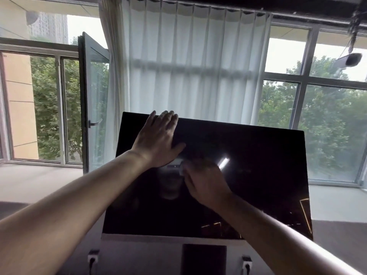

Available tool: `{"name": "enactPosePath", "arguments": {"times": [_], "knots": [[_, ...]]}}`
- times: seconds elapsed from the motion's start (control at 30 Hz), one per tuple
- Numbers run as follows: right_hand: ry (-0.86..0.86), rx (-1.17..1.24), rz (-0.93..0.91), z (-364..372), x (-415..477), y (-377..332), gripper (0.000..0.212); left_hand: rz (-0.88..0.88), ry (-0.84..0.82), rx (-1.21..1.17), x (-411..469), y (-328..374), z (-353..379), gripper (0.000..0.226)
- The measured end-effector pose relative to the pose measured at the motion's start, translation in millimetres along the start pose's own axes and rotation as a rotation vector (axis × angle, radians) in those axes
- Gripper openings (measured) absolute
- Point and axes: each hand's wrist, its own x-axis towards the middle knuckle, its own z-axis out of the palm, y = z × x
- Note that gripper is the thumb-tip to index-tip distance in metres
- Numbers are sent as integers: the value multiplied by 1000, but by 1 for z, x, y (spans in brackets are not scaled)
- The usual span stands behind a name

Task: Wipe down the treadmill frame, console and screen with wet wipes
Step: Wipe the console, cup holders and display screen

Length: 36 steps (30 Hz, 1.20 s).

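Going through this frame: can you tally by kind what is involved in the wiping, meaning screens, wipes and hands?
Black screen: 1
Wet wipe: 1
Hands: 2, left hand and right hand
Total: 4

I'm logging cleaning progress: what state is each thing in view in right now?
screen: dark, only reflections.
left hand: flat, fingers over the screen's top edge.
right hand: blurred, pressing wet wipe on screen.
left window: swung open.
curtain: drawn across the middle window.
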Motion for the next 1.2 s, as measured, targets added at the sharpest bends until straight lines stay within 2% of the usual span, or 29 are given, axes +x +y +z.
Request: {"name": "enactPosePath", "arguments": {"times": [0.07,0.13,0.2,0.3,0.4,0.47,0.6,0.67,0.77,0.83,0.9,1.0,1.1,1.13,1.2], "knots": [[-143,-40,-193,4,-36,0,14,9,11,-17,-16,0,1,94],[-166,-202,-279,-1,-44,19,13,25,57,-2,-40,1,4,93],[-73,-317,-181,-10,-28,36,14,29,91,3,-64,3,6,92],[126,-362,84,-21,15,42,9,31,95,-34,-87,11,10,93],[126,-235,185,-14,30,19,15,41,98,-51,-102,21,16,94],[40,-175,52,-2,9,-2,14,4,64,-70,-114,23,18,98],[-129,-152,-371,5,-56,-9,19,1,-74,-71,-140,25,22,109],[-121,-183,-293,-2,-50,10,15,35,-101,-74,-150,29,24,98],[72,-220,66,-16,-6,31,7,111,-187,-4,-160,33,28,82],[145,-219,165,-17,12,25,7,140,-247,49,-162,38,28,71],[106,-155,114,-7,5,7,10,135,-309,90,-163,43,25,56],[-120,0,-141,6,-42,-17,18,69,-345,117,-168,45,27,43],[-224,-55,-318,2,-69,-7,14,28,-376,139,-174,45,29,37],[-186,-77,-285,-2,-63,3,15,18,-383,143,-175,45,30,37],[-44,-105,-85,-11,-35,18,15,-13,-401,139,-177,43,31,37]]}}
